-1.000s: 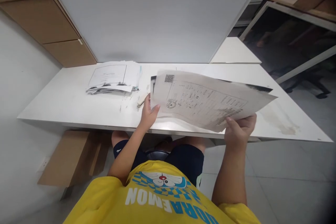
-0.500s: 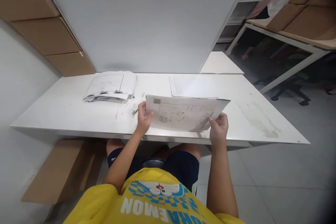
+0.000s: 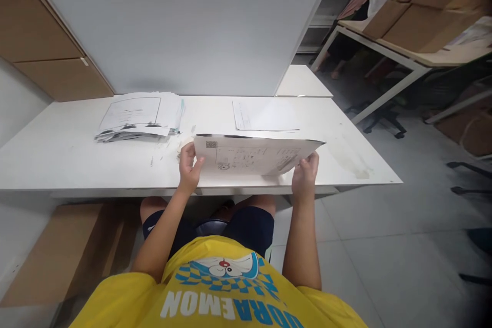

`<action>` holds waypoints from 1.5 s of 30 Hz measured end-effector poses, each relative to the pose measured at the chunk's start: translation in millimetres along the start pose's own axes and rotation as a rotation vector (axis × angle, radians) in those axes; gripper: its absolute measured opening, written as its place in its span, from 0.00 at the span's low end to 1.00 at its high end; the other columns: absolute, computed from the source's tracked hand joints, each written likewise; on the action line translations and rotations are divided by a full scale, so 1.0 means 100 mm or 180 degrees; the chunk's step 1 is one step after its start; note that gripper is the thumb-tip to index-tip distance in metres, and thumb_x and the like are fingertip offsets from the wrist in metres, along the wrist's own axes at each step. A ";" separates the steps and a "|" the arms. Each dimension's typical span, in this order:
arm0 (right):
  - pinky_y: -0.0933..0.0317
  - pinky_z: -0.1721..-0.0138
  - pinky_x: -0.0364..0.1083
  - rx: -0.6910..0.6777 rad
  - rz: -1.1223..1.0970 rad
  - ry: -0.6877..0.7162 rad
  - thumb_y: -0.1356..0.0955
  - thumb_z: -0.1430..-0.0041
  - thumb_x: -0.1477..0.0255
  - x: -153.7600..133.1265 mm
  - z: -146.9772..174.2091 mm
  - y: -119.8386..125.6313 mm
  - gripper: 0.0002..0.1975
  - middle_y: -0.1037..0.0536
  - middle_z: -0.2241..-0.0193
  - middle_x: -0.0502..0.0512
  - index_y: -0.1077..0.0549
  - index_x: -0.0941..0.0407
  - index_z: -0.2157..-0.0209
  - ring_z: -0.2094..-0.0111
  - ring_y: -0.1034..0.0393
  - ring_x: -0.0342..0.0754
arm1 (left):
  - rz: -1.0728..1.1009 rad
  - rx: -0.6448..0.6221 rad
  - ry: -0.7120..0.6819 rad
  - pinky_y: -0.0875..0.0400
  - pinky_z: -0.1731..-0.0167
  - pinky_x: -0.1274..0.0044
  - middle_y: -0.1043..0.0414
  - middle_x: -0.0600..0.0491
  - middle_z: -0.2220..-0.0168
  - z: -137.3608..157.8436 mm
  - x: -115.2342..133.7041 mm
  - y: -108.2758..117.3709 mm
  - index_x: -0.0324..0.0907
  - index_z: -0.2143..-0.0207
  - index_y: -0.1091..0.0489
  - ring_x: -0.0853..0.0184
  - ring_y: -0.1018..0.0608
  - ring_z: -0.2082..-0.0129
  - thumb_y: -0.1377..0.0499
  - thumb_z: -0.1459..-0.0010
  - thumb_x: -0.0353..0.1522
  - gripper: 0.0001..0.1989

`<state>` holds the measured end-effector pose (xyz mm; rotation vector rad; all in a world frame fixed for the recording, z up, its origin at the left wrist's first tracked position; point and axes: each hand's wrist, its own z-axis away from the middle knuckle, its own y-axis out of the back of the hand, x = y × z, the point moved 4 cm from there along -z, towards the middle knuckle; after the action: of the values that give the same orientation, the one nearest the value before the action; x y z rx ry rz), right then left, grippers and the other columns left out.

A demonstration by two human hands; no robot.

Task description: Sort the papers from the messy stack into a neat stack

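My grip is closed on the papers (image 3: 248, 156), left hand (image 3: 189, 168) and right hand (image 3: 305, 170) at opposite ends, holding them steeply over the front of the desk (image 3: 69, 164). The dark sheet (image 3: 211, 136) that jutted out behind a second ago now shows only a thin edge, so they seem evener. Beyond lies a white sheet (image 3: 267, 115), with a paper pile (image 3: 134, 110) leftward.
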<state>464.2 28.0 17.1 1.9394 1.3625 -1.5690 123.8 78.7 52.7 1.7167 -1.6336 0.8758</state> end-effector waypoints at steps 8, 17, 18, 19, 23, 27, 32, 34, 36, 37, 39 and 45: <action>0.34 0.49 0.53 -0.0442 0.0714 -0.0766 0.28 0.47 0.56 -0.26 0.21 0.04 0.17 0.20 0.62 0.55 0.23 0.53 0.61 0.53 0.28 0.55 | -0.0578 0.0281 0.0945 0.24 0.55 0.68 0.22 0.48 0.57 0.17 0.31 0.25 0.45 0.51 0.30 0.58 0.19 0.56 0.38 0.42 0.44 0.20; 0.30 0.64 0.48 -0.1563 0.0926 -0.2481 0.25 0.51 0.55 -0.23 0.85 0.18 0.22 0.18 0.62 0.56 0.24 0.52 0.57 0.65 0.23 0.53 | -0.0513 -0.0108 0.2693 0.24 0.69 0.70 0.21 0.50 0.67 1.03 0.27 0.77 0.44 0.58 0.31 0.59 0.19 0.68 0.32 0.53 0.44 0.23; 0.29 0.65 0.49 -0.1526 0.0903 -0.2579 0.24 0.52 0.54 -0.15 0.93 0.15 0.23 0.18 0.63 0.56 0.24 0.53 0.58 0.66 0.23 0.53 | -0.0613 -0.0076 0.2781 0.25 0.70 0.71 0.22 0.51 0.68 1.08 0.22 0.83 0.43 0.58 0.31 0.60 0.20 0.70 0.33 0.54 0.43 0.23; 0.29 0.65 0.49 -0.1482 0.0876 -0.2640 0.24 0.53 0.54 -0.08 0.98 0.11 0.24 0.17 0.64 0.56 0.24 0.53 0.59 0.66 0.23 0.53 | -0.0722 -0.0033 0.2818 0.27 0.71 0.73 0.23 0.52 0.69 1.10 0.18 0.89 0.43 0.58 0.32 0.61 0.20 0.71 0.33 0.54 0.42 0.22; 0.29 0.66 0.50 -0.1258 0.0775 -0.2643 0.22 0.59 0.56 0.10 1.03 -0.09 0.23 0.18 0.67 0.55 0.24 0.53 0.63 0.67 0.23 0.54 | -0.1339 0.0037 0.2479 0.28 0.69 0.74 0.24 0.53 0.68 0.91 0.06 1.07 0.43 0.53 0.32 0.63 0.21 0.70 0.37 0.51 0.37 0.22; 0.28 0.68 0.49 -0.1188 0.0779 -0.2716 0.23 0.58 0.61 0.17 0.96 -0.27 0.20 0.18 0.69 0.54 0.24 0.53 0.63 0.69 0.23 0.54 | -0.2074 0.0112 0.1620 0.27 0.63 0.71 0.24 0.50 0.63 0.40 0.00 1.09 0.44 0.54 0.28 0.63 0.22 0.67 0.42 0.43 0.34 0.14; 0.28 0.69 0.48 -0.1149 0.0812 -0.2820 0.24 0.57 0.64 0.20 0.92 -0.39 0.16 0.18 0.68 0.54 0.24 0.53 0.64 0.70 0.22 0.53 | -0.1818 -0.0863 0.0346 0.30 0.49 0.68 0.24 0.48 0.56 -0.38 -0.23 0.80 0.44 0.59 0.25 0.60 0.24 0.52 0.47 0.37 0.34 0.11; 0.28 0.69 0.48 -0.1112 0.0800 -0.2830 0.25 0.57 0.64 0.21 0.93 -0.40 0.16 0.18 0.68 0.54 0.24 0.53 0.65 0.70 0.22 0.53 | -0.1877 -0.1539 0.0310 0.33 0.45 0.66 0.25 0.48 0.52 -0.59 -0.40 0.68 0.45 0.59 0.24 0.59 0.27 0.48 0.46 0.37 0.35 0.11; 0.29 0.70 0.48 -0.1102 0.0788 -0.2809 0.25 0.57 0.64 0.22 0.92 -0.38 0.16 0.18 0.69 0.54 0.24 0.53 0.64 0.70 0.22 0.53 | -0.1860 -0.1973 0.0525 0.32 0.48 0.67 0.28 0.48 0.50 -0.71 -0.58 0.61 0.46 0.57 0.23 0.60 0.26 0.51 0.47 0.37 0.35 0.13; 0.29 0.70 0.48 -0.1085 0.0786 -0.2789 0.25 0.57 0.63 0.22 0.91 -0.36 0.16 0.18 0.70 0.54 0.24 0.53 0.64 0.70 0.22 0.53 | -0.1843 -0.2076 0.0643 0.30 0.51 0.68 0.29 0.48 0.49 -0.75 -0.66 0.58 0.46 0.56 0.23 0.62 0.25 0.55 0.47 0.36 0.35 0.14; 0.29 0.71 0.48 -0.1032 0.0759 -0.2766 0.24 0.58 0.63 0.23 0.88 -0.31 0.17 0.18 0.71 0.54 0.24 0.53 0.65 0.70 0.22 0.53 | -0.1836 -0.2089 0.0782 0.29 0.57 0.71 0.32 0.48 0.49 -0.77 -0.79 0.54 0.46 0.52 0.24 0.66 0.26 0.64 0.46 0.37 0.35 0.14; 0.30 0.73 0.47 -0.0966 0.0813 -0.2832 0.23 0.60 0.64 0.17 0.69 -0.16 0.16 0.18 0.70 0.54 0.25 0.54 0.68 0.70 0.22 0.54 | -0.1745 -0.1317 0.0889 0.32 0.60 0.72 0.36 0.48 0.55 -0.72 -0.98 0.42 0.41 0.57 0.25 0.68 0.29 0.67 0.46 0.39 0.29 0.11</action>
<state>409.9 -5.1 -17.4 0.9659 0.8512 -1.6530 75.3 192.7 16.8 1.5447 -0.9945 0.4445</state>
